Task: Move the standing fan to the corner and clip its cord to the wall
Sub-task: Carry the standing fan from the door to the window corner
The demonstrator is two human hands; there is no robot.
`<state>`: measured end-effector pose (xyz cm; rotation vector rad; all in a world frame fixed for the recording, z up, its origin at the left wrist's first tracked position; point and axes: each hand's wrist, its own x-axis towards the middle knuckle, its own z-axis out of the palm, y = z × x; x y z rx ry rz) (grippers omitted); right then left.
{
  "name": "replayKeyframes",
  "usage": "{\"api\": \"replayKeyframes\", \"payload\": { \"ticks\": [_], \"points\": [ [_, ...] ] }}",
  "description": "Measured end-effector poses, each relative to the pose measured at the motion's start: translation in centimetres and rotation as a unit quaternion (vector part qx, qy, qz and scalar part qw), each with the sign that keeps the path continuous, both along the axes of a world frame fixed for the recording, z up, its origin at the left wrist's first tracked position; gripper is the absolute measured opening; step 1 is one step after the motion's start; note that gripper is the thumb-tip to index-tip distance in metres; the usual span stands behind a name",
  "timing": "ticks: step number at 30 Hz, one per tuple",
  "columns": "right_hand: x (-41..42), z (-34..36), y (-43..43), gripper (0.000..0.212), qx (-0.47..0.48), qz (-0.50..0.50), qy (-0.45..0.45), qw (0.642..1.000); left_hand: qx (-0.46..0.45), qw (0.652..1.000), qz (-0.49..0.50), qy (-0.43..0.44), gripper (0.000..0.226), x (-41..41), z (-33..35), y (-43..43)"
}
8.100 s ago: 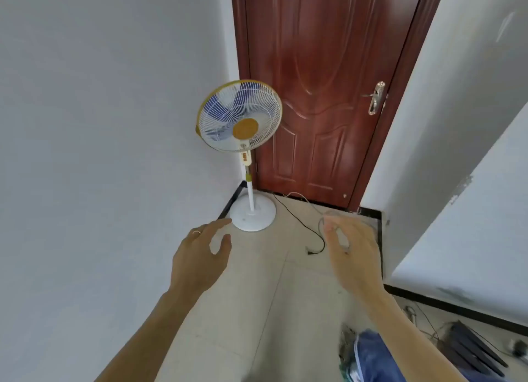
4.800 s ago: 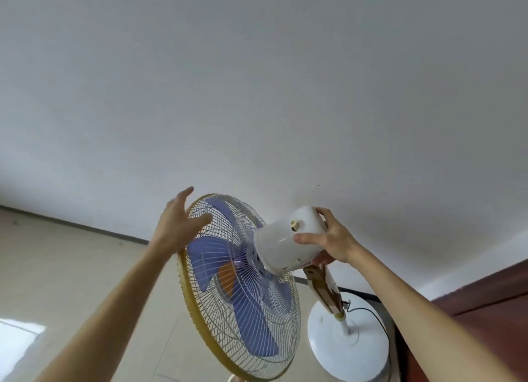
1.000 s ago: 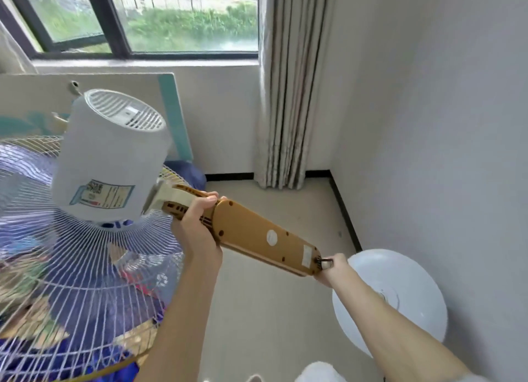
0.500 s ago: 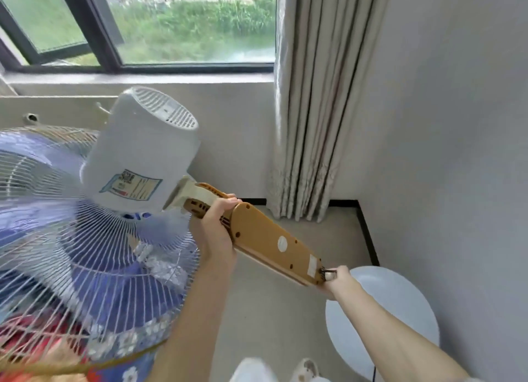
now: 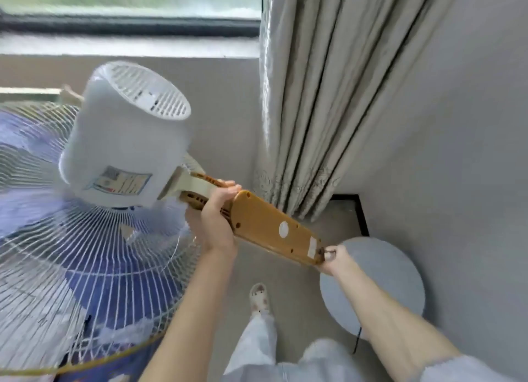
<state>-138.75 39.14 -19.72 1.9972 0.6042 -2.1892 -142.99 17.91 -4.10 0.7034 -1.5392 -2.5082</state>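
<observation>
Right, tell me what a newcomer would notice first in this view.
The fan's white motor housing and wire grille fill the left side, tilted close to the camera. Both hands carry it by the orange control neck: the left hand grips its upper end, the right hand its lower end. Its round white base hangs at right, near the corner where the grey curtain falls.

Soft daylight comes in from the dark-framed window [image 5: 128,7] ahead of me, bright and washed out at the glass, leaving the room evenly lit with only faint shadows in the folds of the grey pleated curtain [image 5: 311,96]. Motion blur smears the window frame, the white cylindrical motor housing [image 5: 123,141] and the white wire fan grille [image 5: 71,253]. Wide-angle distortion bends the grey wall [image 5: 457,124] near the right edge.
</observation>
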Motion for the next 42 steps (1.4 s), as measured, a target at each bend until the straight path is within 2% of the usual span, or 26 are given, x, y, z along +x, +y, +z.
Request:
{"api": "replayKeyframes", "payload": {
  "ticks": [3, 5, 10, 12, 15, 17, 20, 24, 28, 34, 36, 38, 40, 41, 42],
  "points": [
    [-4.1, -1.5, 1.8, 0.039, -0.009, 0.030, -0.008, 0.999, -0.014, 1.000, -0.005, -0.010, 0.020, -4.3, -1.1, 1.3],
    [-6.9, -3.3, 3.6, 0.036, -0.030, 0.017, -0.004, 0.999, -0.010, 1.000, -0.012, -0.012, 0.016, -7.0, -1.7, 2.5],
    [-12.7, -7.4, 8.0, 0.035, -0.030, 0.071, -0.010, 0.997, -0.042, 0.998, -0.010, -0.038, 0.012, -12.0, -5.2, 7.6],
    [-14.1, -8.7, 9.5, 0.025, -0.009, 0.116, -0.002, 0.993, -0.050, 0.998, -0.013, -0.047, 0.013, -12.9, -6.2, 9.2],
    [-15.6, -12.1, 12.6, 0.013, 0.010, 0.199, 0.017, 0.980, -0.073, 0.995, 0.004, -0.069, 0.026, -14.2, -8.0, 12.5],
    [-17.1, -13.8, 14.0, 0.026, -0.064, 0.150, 0.056, 0.985, -0.083, 0.994, 0.011, -0.070, 0.027, -14.9, -9.0, 14.5],
    [-19.3, -16.1, 15.4, 0.034, -0.101, 0.107, 0.048, 0.988, -0.111, 0.992, 0.017, -0.053, 0.024, -15.3, -10.6, 17.0],
    [-21.1, -19.4, 17.4, 0.023, -0.084, 0.168, 0.054, 0.981, -0.135, 0.988, 0.052, -0.048, 0.030, -15.5, -13.3, 20.3],
    [-23.1, -21.0, 18.4, 0.029, -0.121, 0.141, 0.040, 0.982, -0.118, 0.985, 0.094, -0.079, 0.029, -15.8, -15.5, 23.3],
    [-25.1, -21.7, 18.8, 0.014, -0.088, 0.203, 0.057, 0.973, -0.097, 0.979, 0.155, -0.095, 0.033, -17.1, -16.3, 26.5],
    [-25.3, -21.4, 19.4, 0.016, -0.050, 0.262, 0.072, 0.961, -0.100, 0.977, 0.156, -0.106, 0.034, -17.1, -16.4, 27.4],
    [-25.0, -20.6, 20.3, 0.023, 0.013, 0.357, 0.086, 0.930, -0.101, 0.976, 0.157, -0.115, 0.032, -16.9, -16.3, 28.5],
    [-24.6, -19.0, 20.7, 0.020, 0.059, 0.425, 0.094, 0.899, -0.114, 0.973, 0.157, -0.121, 0.028, -16.6, -16.2, 29.8],
    [-24.4, -17.8, 20.7, 0.014, 0.086, 0.461, 0.103, 0.877, -0.125, 0.971, 0.157, -0.132, 0.029, -16.3, -16.1, 30.4],
    [-24.1, -16.2, 21.0, 0.008, 0.130, 0.517, 0.111, 0.839, -0.134, 0.969, 0.151, -0.143, 0.032, -16.0, -15.6, 31.3]
  ]
}}
